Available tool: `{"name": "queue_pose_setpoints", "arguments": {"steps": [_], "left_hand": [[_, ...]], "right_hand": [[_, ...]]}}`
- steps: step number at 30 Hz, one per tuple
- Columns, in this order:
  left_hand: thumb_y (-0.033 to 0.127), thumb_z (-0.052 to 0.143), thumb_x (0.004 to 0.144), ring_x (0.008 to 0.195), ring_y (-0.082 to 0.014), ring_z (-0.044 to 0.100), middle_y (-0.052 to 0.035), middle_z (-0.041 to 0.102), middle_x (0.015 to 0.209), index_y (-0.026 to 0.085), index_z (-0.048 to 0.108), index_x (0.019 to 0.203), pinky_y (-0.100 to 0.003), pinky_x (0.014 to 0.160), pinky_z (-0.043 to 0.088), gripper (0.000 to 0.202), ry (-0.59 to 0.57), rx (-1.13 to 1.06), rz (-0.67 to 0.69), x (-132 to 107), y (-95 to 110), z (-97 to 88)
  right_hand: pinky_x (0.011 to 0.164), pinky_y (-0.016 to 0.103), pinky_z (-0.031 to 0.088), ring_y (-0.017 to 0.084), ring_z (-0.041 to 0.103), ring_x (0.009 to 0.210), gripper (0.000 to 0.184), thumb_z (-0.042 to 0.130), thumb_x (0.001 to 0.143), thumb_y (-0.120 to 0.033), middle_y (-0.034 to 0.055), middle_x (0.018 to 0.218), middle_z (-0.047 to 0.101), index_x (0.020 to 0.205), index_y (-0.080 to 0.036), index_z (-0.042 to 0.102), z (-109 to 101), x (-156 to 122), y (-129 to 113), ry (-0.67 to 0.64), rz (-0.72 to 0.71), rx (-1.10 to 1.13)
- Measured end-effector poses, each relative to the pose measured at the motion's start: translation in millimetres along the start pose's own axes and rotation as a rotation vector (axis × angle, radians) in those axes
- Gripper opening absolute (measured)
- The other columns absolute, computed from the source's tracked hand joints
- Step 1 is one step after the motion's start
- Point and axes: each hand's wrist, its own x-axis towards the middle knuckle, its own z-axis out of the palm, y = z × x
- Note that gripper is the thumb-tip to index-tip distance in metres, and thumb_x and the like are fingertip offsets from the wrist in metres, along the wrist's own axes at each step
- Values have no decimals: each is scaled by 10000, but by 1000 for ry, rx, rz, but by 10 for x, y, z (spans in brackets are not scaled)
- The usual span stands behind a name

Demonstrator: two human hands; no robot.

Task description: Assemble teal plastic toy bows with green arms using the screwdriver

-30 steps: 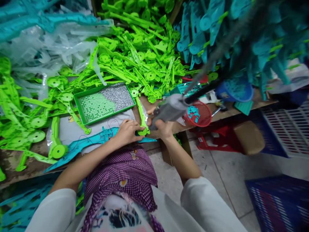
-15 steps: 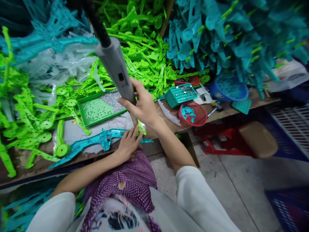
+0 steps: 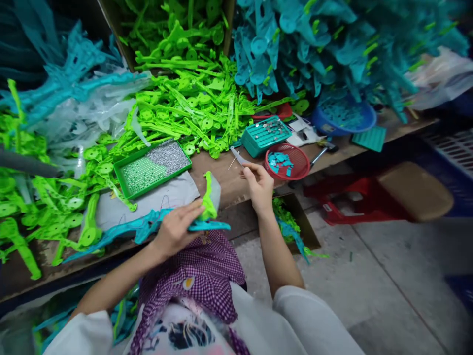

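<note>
My left hand point(image 3: 179, 228) is wrapped round a long blue plastic part point(image 3: 148, 224), which lies along the table's front edge with thin wires on it. Beside those fingers a bright green plastic piece point(image 3: 210, 197) stands up from the blue part, a translucent area next to it. Further right, my right hand point(image 3: 260, 187) pinches the near end of a translucent white plastic piece point(image 3: 239, 157). A green tray point(image 3: 123, 183) of small metal pieces, probably screws, sits beyond the blue part. The grey power screwdriver point(image 3: 27, 161) hangs at the far left, blurred.
Heaps of green parts point(image 3: 199, 108) and blue parts point(image 3: 288, 44) cover the back. To the right are a stack of teal trays point(image 3: 254, 143), a red basket point(image 3: 303, 162), a hammer-like tool point(image 3: 320, 155) and a blue bowl point(image 3: 332, 127). A red stool point(image 3: 325, 195) stands below.
My right hand has let go of the screwdriver, which has swung to the far left. That hand has moved right and taken hold of the translucent piece. My left hand has shifted slightly left and closed round the blue part.
</note>
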Motion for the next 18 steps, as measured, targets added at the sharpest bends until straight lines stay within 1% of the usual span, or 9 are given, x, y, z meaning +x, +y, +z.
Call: {"name": "queue_pose_setpoints", "arguments": {"steps": [1,3,4,5,6,8,10,14,18], "left_hand": [[279,600,882,1015,-207,682,-112,701,1141,174,575,1242,-323,860,561,375,4,-2,-71,107,-25,-131],[298,649,825,772,-158,690,-58,735,978,179,640,1142,-261,719,563,339,52,10,-229,337,-103,-361],[314,672,789,640,-128,645,-21,727,855,178,669,1072,-232,622,537,314,89,16,-296,448,-153,-452],[329,692,750,535,-101,573,17,683,723,174,688,990,-209,535,490,286,127,18,-349,549,-208,-526],[339,707,716,475,-82,499,46,616,621,171,693,911,-196,478,437,258,160,14,-399,634,-262,-586],[351,721,669,429,-64,383,72,484,519,171,676,780,-193,416,344,216,219,-10,-480,751,-354,-672],[356,726,648,431,-64,336,72,424,498,174,648,695,-203,400,299,203,260,-52,-547,808,-409,-736],[333,729,619,441,-68,337,64,411,490,173,628,629,-214,403,298,190,352,-112,-615,846,-416,-850],[299,737,603,450,-73,387,57,467,517,165,693,726,-211,411,344,187,434,-151,-627,845,-424,-968]], "right_hand": [[808,358,537,168,652,838,290,616,843,-455,40,933,698,998,-218,677,34,5,10,-6,2,29],[830,361,530,176,649,877,303,602,849,-467,54,971,697,1005,-219,681,131,36,23,-36,-14,69],[847,364,525,183,645,909,316,591,854,-478,63,998,695,1008,-219,685,188,52,29,-59,-36,74],[873,370,517,189,637,949,333,575,860,-493,73,1029,691,1012,-219,689,246,65,35,-84,-65,71],[907,377,504,195,626,993,354,556,869,-508,83,1060,684,1022,-219,692,303,72,42,-110,-97,64],[981,393,466,204,604,1067,405,519,885,-536,103,1104,669,1058,-213,690,411,69,52,-161,-147,56],[1040,402,424,210,583,1129,451,497,892,-555,122,1155,649,1108,-202,678,502,56,53,-215,-180,64],[1096,418,376,222,539,1223,482,526,871,-569,114,1260,618,1192,-228,642,637,90,21,-337,-227,98],[1045,425,433,218,574,1172,480,562,853,-558,100,1250,636,1201,-234,632,721,208,-18,-460,-194,229]]}}
